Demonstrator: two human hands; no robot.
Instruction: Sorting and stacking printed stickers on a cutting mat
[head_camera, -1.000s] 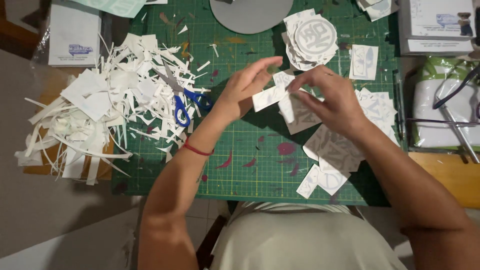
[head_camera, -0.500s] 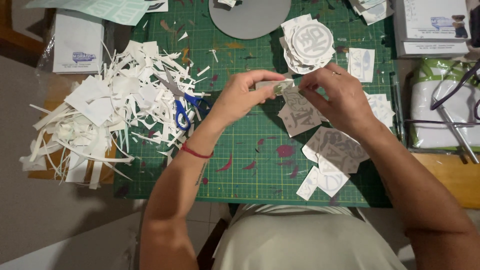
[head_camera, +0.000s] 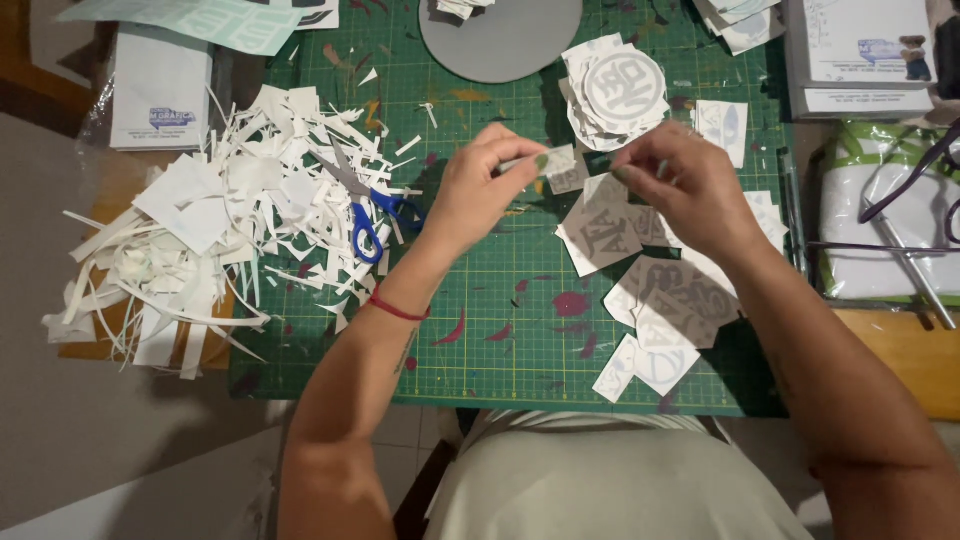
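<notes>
Work surface: green cutting mat (head_camera: 480, 330) with a grid, spread over a table and stained with paint in places.
Scrap heap: big pile of white paper trimmings (head_camera: 220, 230) on the left part of the mat, spilling over its edge.
Grey disc: round grey plate (head_camera: 500, 35) at the far edge of the mat.
Cut pieces: round printed stickers (head_camera: 615, 90) stacked far right; more cut stickers with grey lettering (head_camera: 665, 300) lie flat, near the right forearm.
Scissors: blue-handled scissors (head_camera: 375, 215) lying among the trimmings, just beside the left wrist, in no hand.
Left hand (head_camera: 480, 190): thumb and forefinger pressed together on one end of a small sticker piece (head_camera: 555, 162), held just above the mat.
Right hand (head_camera: 690, 185): fingertips pinching at the other end of the same piece.
Step in hand: it seems the backing is being picked loose from the piece.
Next move: probably needs a fingernail under one corner and a slow pull.
</notes>
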